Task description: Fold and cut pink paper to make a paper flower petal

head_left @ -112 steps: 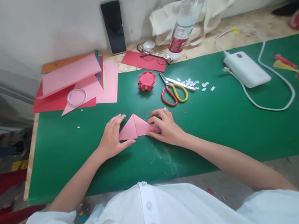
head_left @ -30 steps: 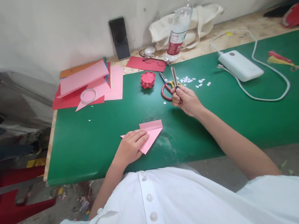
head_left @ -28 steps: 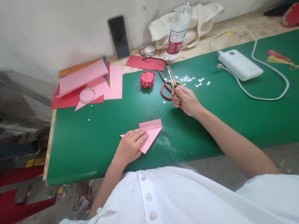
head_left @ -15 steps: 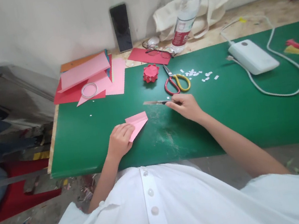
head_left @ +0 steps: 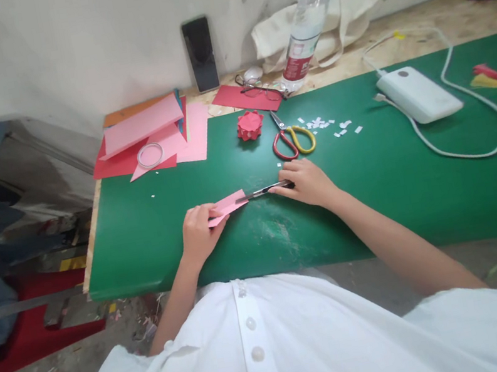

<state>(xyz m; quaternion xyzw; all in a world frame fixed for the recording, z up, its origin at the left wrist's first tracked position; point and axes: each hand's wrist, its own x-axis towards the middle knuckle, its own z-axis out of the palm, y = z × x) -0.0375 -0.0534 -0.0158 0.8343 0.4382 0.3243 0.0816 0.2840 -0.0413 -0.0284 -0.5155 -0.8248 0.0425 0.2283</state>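
My left hand (head_left: pixel 200 232) is closed on a folded piece of pink paper (head_left: pixel 231 202), thumb below and fingers on top, over the green tabletop (head_left: pixel 144 248). In my right hand (head_left: pixel 304 182) is a utility knife (head_left: pixel 257 193), its blade pointing left. The blade's tip meets the right end of the pink paper, at the fold as far as I can see. Beyond my right hand lie scissors (head_left: pixel 294 142) with one red and one yellow handle. A red folded-paper ball (head_left: pixel 250 125) sits to their left.
Pink and red paper sheets (head_left: pixel 143 126) with a tape roll (head_left: pixel 150 155) on them lie at the back left. Small white paper bits (head_left: pixel 318 123) are scattered behind the scissors. Glasses (head_left: pixel 261 92), a bottle (head_left: pixel 304 37), a leaning phone (head_left: pixel 200 53) and a cabled power bank (head_left: pixel 419 94) stand farther back.
The knife has moved left and slightly down to the pink paper. My left hand has turned and lifted the paper, now folded into a narrow strip.
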